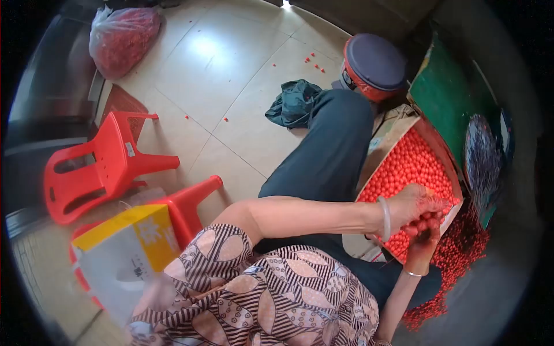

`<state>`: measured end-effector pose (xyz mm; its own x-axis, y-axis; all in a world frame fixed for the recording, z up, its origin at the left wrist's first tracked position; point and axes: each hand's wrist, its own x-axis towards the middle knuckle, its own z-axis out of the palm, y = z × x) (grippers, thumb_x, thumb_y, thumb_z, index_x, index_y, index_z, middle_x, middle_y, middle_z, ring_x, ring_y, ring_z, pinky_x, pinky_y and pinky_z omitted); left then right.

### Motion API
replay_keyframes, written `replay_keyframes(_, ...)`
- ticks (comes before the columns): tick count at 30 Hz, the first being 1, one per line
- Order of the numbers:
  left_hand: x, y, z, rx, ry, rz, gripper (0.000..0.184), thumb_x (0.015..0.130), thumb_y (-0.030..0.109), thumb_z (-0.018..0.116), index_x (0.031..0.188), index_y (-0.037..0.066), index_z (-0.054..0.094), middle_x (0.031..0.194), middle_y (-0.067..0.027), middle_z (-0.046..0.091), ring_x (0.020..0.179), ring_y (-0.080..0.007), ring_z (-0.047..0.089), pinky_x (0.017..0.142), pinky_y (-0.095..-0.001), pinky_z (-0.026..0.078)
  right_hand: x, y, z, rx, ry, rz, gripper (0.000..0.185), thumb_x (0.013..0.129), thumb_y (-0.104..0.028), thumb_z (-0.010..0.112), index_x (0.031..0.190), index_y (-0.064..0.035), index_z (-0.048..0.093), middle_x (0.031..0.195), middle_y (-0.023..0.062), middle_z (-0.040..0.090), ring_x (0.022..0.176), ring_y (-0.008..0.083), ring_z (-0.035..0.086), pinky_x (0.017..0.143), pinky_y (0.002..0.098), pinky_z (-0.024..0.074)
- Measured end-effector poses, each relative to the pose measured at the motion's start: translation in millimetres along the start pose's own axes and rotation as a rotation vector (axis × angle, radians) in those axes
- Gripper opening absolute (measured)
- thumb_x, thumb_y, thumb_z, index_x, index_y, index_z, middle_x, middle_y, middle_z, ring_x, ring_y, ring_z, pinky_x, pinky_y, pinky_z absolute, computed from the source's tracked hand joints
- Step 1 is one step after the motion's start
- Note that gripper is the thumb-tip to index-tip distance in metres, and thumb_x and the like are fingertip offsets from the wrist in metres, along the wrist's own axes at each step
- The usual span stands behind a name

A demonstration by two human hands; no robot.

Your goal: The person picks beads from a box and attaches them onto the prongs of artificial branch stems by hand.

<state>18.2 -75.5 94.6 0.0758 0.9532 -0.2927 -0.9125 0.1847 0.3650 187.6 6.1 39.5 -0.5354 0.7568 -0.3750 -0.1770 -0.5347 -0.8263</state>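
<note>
My left hand (414, 209), with a pale bangle at the wrist, reaches over a box filled with small round red balls (398, 170). Its fingers are curled at a cluster of red balls (426, 224). My right hand (423, 247), wearing a thin silver bracelet, comes up from below and meets the left at this cluster, its fingers closed around the balls. The fingers partly hide what each hand grips. Beneath both hands is the cardboard box (376, 160), standing against my legs.
Darker red berry-like pieces (461, 254) are heaped right of the box, below a bundle of thin stems (483, 155). A lidded round tub (376, 63) stands behind. Red plastic chairs (104, 167), a yellow-and-white carton (130, 245) and a filled bag (124, 43) are left. Loose balls (225, 119) dot the floor.
</note>
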Motion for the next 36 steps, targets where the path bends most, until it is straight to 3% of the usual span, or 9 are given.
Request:
replay_keyframes(7,-47.3,116.2,-47.8,0.168,0.18,0.465,0.019,0.089,0.022,0.049,0.096,0.004,0.052,0.074,-0.0052,0.056,0.05,-0.0038,0.043,0.037,-0.0161,0.032,5.7,9.9,22.8,-0.127,0.174,0.059,0.023,0.085,-0.021,0.05,0.101,-0.0032,0.053,0.066,-0.0009,0.042,0.057,0.0085,0.039,0.055,0.0227,0.0398)
replay_keyframes(11,-37.9,173.8,-135.8,-0.286,0.26,0.497,0.02,0.089,0.013,0.045,0.105,0.001,0.048,0.086,-0.0086,0.055,0.058,-0.0048,0.046,0.045,-0.0145,0.037,12.3,15.8,36.9,-0.117,0.268,0.019,0.022,0.087,-0.017,0.048,0.101,-0.001,0.053,0.063,-0.0023,0.039,0.056,0.0067,0.035,0.056,0.022,0.0315)
replay_keyframes(13,-14.7,184.8,-200.3,0.272,0.594,0.688,0.022,0.088,0.01,0.045,0.108,0.0,0.047,0.085,-0.0084,0.055,0.057,-0.0066,0.047,0.045,-0.0152,0.037,13.9,14.1,50.9,-0.12,0.297,0.019,0.022,0.087,-0.017,0.047,0.101,-0.001,0.052,0.066,-0.0019,0.039,0.06,0.0066,0.036,0.057,0.0222,0.0308)
replay_keyframes(20,55.9,209.8,-434.4,0.376,1.097,0.506,0.017,0.079,0.006,0.059,0.095,0.002,0.058,0.072,-0.0084,0.059,0.049,-0.0101,0.047,0.041,-0.0211,0.038,39.3,6.7,60.1,-0.14,0.416,0.077,0.025,0.086,-0.016,0.047,0.107,-0.0017,0.05,0.073,-0.0013,0.044,0.064,0.008,0.037,0.059,0.022,0.0312)
replay_keyframes(27,132.4,217.6,-522.5,0.928,1.312,0.424,0.026,0.077,0.006,0.059,0.102,0.008,0.058,0.069,-0.0047,0.057,0.047,-0.0101,0.048,0.04,-0.024,0.038,61.3,11.3,64.5,-0.295,0.998,0.068,0.038,0.085,-0.018,0.049,0.121,-0.0081,0.043,0.085,0.0011,0.054,0.065,0.0081,0.04,0.056,0.019,0.0316)
replay_keyframes(29,146.8,220.4,-546.5,1.17,1.474,0.451,0.023,0.078,0.007,0.058,0.102,0.007,0.058,0.066,-0.0039,0.057,0.047,-0.0099,0.047,0.04,-0.0243,0.038,61.4,10.8,54.9,-0.154,0.988,0.078,0.04,0.085,-0.019,0.049,0.123,-0.0109,0.042,0.089,0.0017,0.056,0.068,0.0084,0.045,0.055,0.0185,0.0329)
replay_keyframes(31,151.9,223.7,-527.7,0.917,1.408,0.177,0.03,0.08,0.015,0.055,0.11,0.014,0.053,0.087,-0.0148,0.062,0.076,-0.0209,0.059,0.067,-0.0342,0.049,55.5,9.5,37.1,-0.227,0.713,0.086,0.038,0.085,-0.019,0.049,0.122,-0.0119,0.044,0.093,0.0032,0.056,0.074,0.0107,0.049,0.057,0.0193,0.0359)
replay_keyframes(33,151.9,223.2,-553.2,1.247,1.567,0.327,0.021,0.08,0.012,0.055,0.101,0.009,0.055,0.07,-0.008,0.058,0.062,-0.0185,0.053,0.054,-0.0307,0.046,52.4,6.1,28.1,-0.162,0.507,0.124,0.036,0.085,-0.02,0.049,0.12,-0.0116,0.046,0.096,0.0041,0.057,0.079,0.0128,0.051,0.059,0.0214,0.0386)
replay_keyframes(36,135.0,223.7,-572.5,0.994,1.11,0.335,0.02,0.082,0.014,0.055,0.1,0.005,0.059,0.062,-0.0051,0.058,0.051,-0.01,0.051,0.047,-0.0247,0.043,57.6,10.2,30.1,-0.159,0.552,0.101,0.035,0.084,-0.021,0.05,0.118,-0.0102,0.048,0.097,0.0049,0.056,0.082,0.0148,0.051,0.064,0.0258,0.041)
